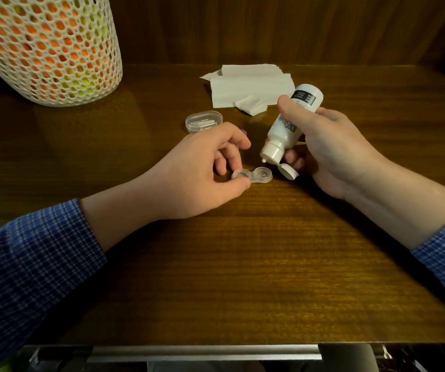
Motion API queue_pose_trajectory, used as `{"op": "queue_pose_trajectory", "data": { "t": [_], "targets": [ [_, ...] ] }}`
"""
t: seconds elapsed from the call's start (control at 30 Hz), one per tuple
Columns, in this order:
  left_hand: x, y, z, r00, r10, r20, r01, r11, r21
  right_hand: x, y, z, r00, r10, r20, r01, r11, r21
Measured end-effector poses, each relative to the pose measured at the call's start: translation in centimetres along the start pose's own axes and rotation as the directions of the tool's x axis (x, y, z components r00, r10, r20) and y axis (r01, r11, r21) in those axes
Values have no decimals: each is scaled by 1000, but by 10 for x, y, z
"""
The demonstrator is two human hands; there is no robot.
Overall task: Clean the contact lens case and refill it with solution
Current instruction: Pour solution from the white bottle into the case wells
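Two bare hands work over a dark brown wood-grain tabletop [242, 264], both forearms coming out of blue checked shirt sleeves [28, 259]. The left hand [197, 170] pinches the left well of a small clear plastic two-well contact lens case [252, 176] between thumb and fingertips, with the case resting flat on the table and both wells uncapped. The right hand [331, 146] is wrapped around a white plastic solution bottle with a dark label [291, 122], tilted nozzle-down toward the left. Its flip cap [288, 171] hangs open below the nozzle, and the nozzle tip sits just above the right well of the case, close to it but not touching. Whether liquid is coming out cannot be told.

Behind the left hand, a clear oval plastic container [203, 121] lies on the table. Farther back, unfolded white paper tissues [250, 84] are spread out, with a small folded white pad [249, 104] on their near edge. At the far left stands a tall white mesh basket [46, 49] with orange and yellow-green shapes showing through its holes.
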State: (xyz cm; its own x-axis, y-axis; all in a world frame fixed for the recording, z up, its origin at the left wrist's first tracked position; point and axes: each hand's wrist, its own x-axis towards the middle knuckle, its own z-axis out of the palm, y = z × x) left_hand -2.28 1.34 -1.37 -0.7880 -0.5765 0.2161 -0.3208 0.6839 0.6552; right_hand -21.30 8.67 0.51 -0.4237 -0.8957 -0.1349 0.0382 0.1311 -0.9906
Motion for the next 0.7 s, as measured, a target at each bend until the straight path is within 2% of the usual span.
{"op": "queue_pose_trajectory", "data": {
  "t": [0.7],
  "targets": [
    [0, 0, 0, 1000, 5, -11, -5, 1000, -6, 0, 1, 3, 1000, -14, -16, 13, 998, -59]
  ]
}}
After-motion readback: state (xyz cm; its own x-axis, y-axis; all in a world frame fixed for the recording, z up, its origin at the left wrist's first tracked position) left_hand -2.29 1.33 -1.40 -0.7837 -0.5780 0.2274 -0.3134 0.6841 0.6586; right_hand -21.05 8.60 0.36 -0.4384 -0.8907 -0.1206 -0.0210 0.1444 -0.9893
